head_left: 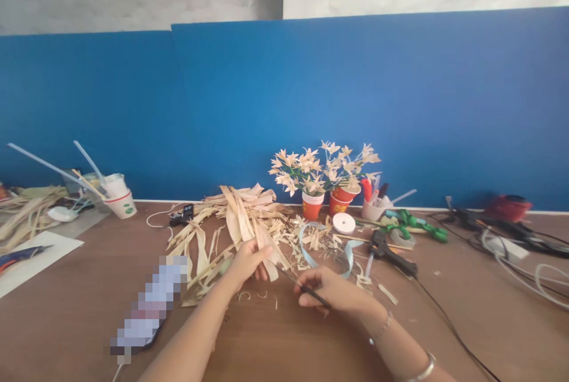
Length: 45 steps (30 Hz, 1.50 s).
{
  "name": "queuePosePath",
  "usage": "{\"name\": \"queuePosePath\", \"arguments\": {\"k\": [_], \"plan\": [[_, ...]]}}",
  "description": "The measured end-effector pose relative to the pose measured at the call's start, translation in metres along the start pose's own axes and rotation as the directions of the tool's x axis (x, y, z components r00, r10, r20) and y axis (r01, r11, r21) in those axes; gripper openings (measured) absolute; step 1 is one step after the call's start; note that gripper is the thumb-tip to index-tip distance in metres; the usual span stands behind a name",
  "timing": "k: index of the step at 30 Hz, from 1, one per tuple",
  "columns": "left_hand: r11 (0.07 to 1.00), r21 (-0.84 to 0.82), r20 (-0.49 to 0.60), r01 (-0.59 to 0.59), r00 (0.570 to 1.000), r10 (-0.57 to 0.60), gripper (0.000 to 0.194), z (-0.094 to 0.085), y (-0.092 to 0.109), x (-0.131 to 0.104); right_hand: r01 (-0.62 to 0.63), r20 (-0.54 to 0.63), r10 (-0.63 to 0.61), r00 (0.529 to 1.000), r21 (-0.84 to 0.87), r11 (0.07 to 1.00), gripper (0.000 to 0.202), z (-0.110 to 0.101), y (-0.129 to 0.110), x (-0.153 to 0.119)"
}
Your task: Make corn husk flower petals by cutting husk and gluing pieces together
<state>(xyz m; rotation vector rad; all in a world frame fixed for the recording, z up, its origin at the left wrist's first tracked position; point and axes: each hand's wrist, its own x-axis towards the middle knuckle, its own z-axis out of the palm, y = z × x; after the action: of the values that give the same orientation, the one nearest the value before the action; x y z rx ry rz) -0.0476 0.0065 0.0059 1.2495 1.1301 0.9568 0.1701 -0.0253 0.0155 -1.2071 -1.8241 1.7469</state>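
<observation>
My left hand (248,263) is closed on a pale dried corn husk (268,241), pinching it between thumb and fingers above the table. My right hand (331,292) grips what looks like a pair of scissors (316,297) with dark handles; the thin blades point left and reach the husk's lower edge. Behind my hands lies a heap of dried corn husks (240,210). Small husk scraps (284,234) are scattered to the right of it, with a few curled trimmings on the table below.
Husk flowers (311,164) stand in red paper cups (312,207) against the blue partition (267,97). A glue gun (393,254) with its cord lies at right, near a white ribbon spool (344,223). A phone (149,311) with a blurred screen lies at left. Cables (507,251) lie at far right.
</observation>
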Motion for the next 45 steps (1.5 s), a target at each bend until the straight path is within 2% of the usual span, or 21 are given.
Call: {"name": "queuePosePath", "arguments": {"k": [5,8,17,34,45], "plan": [[0.999,0.018,-0.143,-0.039,0.989,0.041,0.029,0.0,0.005,-0.001,0.008,0.026,-0.009,1.0,0.029,1.0,0.04,-0.002,0.005,0.001],[0.998,0.036,-0.18,-0.058,0.982,0.064,0.027,-0.001,0.005,-0.001,0.014,0.041,-0.016,0.999,0.043,0.999,0.039,-0.003,0.008,0.002],[0.994,0.09,-0.153,-0.063,0.985,0.076,0.027,-0.003,-0.005,0.003,-0.003,0.041,0.002,0.999,0.035,0.999,0.037,-0.001,0.004,0.001],[0.993,0.097,-0.12,-0.07,0.989,0.082,0.028,-0.004,-0.009,0.004,-0.001,0.057,-0.001,0.998,0.033,0.999,0.038,-0.004,0.008,0.001],[0.995,0.052,-0.154,-0.088,0.984,0.095,0.024,0.001,-0.002,0.001,-0.022,0.048,0.024,0.999,-0.036,0.999,0.04,-0.004,0.002,-0.001]]}}
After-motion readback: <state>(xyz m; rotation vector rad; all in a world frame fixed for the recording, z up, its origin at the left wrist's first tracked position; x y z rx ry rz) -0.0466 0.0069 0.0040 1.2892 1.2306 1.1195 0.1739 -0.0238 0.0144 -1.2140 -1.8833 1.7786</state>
